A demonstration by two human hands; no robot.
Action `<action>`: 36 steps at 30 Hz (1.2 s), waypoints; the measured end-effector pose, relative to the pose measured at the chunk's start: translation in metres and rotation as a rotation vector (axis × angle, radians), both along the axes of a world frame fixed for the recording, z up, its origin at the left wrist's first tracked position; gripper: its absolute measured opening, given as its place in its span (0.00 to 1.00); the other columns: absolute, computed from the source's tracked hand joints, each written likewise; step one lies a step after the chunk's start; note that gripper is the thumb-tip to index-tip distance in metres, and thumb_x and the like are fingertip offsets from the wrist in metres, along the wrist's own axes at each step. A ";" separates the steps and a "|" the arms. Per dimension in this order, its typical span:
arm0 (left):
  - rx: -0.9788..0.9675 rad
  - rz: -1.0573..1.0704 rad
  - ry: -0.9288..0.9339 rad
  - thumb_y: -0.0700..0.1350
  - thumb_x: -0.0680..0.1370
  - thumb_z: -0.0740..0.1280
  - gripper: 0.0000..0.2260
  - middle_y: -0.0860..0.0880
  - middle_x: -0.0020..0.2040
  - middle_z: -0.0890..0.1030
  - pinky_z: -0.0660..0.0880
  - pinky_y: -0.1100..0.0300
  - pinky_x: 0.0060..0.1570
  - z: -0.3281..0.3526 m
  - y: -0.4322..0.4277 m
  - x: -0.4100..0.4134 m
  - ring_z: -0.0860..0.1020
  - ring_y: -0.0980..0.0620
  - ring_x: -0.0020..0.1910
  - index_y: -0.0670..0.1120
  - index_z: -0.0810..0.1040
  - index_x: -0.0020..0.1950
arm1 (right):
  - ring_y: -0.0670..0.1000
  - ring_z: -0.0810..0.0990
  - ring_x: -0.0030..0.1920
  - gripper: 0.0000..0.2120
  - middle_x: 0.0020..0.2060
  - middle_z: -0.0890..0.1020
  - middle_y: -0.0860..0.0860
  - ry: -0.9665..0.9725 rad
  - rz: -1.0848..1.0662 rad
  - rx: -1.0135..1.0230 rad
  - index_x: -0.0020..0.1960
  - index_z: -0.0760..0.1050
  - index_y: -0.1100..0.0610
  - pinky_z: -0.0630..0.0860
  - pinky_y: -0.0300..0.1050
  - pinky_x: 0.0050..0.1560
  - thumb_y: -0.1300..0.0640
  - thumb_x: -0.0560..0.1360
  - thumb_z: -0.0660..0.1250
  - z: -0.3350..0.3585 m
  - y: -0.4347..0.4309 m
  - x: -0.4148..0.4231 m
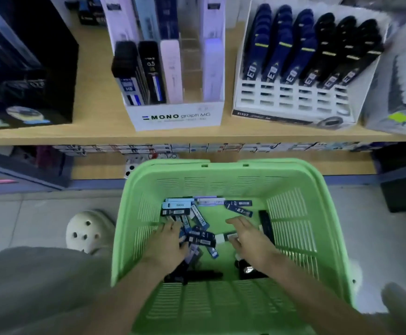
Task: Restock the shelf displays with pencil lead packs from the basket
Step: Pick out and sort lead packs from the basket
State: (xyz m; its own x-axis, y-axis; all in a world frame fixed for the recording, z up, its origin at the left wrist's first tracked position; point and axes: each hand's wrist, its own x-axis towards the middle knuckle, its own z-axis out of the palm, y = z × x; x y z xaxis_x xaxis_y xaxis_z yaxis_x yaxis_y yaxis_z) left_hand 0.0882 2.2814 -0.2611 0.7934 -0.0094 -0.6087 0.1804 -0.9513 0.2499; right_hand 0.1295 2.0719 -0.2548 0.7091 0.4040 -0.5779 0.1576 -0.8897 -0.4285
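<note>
A green plastic basket [293,189] stands on the floor below the shelf, with several pencil lead packs [198,220] scattered on its bottom, blue, black and pale ones. Both my hands are inside it. My left hand [166,243] lies palm down on the packs at the left, fingers spread and fairly straight. My right hand [247,235] hovers flat over the packs at the right, next to a black pack [266,224] by the basket wall. On the shelf, a white MONO display box [175,117] holds upright packs and has empty slots in the middle. A white tiered display [291,93] holds rows of blue and black packs.
The wooden shelf [95,93] carries a black box [27,68] at the left and a grey box [400,81] at the right. A lower shelf holds small boxes [197,148]. My pale clog [88,233] and trouser leg [40,286] are left of the basket.
</note>
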 end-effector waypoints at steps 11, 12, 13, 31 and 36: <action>-0.183 0.732 -0.027 0.43 0.74 0.71 0.25 0.39 0.61 0.76 0.75 0.50 0.57 -0.092 -0.006 0.008 0.76 0.42 0.58 0.38 0.66 0.66 | 0.53 0.67 0.63 0.25 0.65 0.68 0.54 0.083 -0.007 0.016 0.70 0.62 0.57 0.65 0.45 0.64 0.55 0.76 0.66 -0.097 0.042 -0.006; -0.172 0.749 -0.057 0.44 0.73 0.73 0.26 0.39 0.59 0.77 0.75 0.49 0.56 -0.095 -0.008 0.009 0.76 0.42 0.57 0.38 0.67 0.65 | 0.53 0.66 0.63 0.26 0.64 0.68 0.53 0.045 0.010 0.018 0.69 0.62 0.57 0.64 0.45 0.64 0.51 0.75 0.67 -0.101 0.044 -0.004; -0.161 0.761 -0.081 0.45 0.71 0.74 0.28 0.39 0.59 0.76 0.75 0.48 0.57 -0.098 -0.011 0.010 0.76 0.42 0.58 0.38 0.66 0.66 | 0.53 0.67 0.62 0.28 0.63 0.69 0.53 0.031 0.021 0.013 0.68 0.62 0.57 0.65 0.45 0.62 0.47 0.74 0.67 -0.104 0.045 -0.002; -0.340 1.409 -0.011 0.33 0.77 0.64 0.07 0.36 0.51 0.76 0.70 0.58 0.44 -0.093 -0.039 0.032 0.74 0.45 0.48 0.37 0.68 0.51 | 0.58 0.76 0.55 0.13 0.56 0.78 0.59 0.202 -0.281 0.144 0.64 0.67 0.61 0.70 0.45 0.49 0.60 0.79 0.60 -0.114 0.026 -0.010; -0.549 1.340 0.180 0.34 0.79 0.58 0.03 0.45 0.36 0.70 0.65 0.59 0.32 -0.079 -0.046 0.025 0.68 0.51 0.33 0.41 0.68 0.50 | 0.52 0.74 0.41 0.11 0.45 0.76 0.53 0.117 -0.467 0.269 0.61 0.70 0.62 0.67 0.41 0.41 0.60 0.81 0.57 -0.097 0.018 0.004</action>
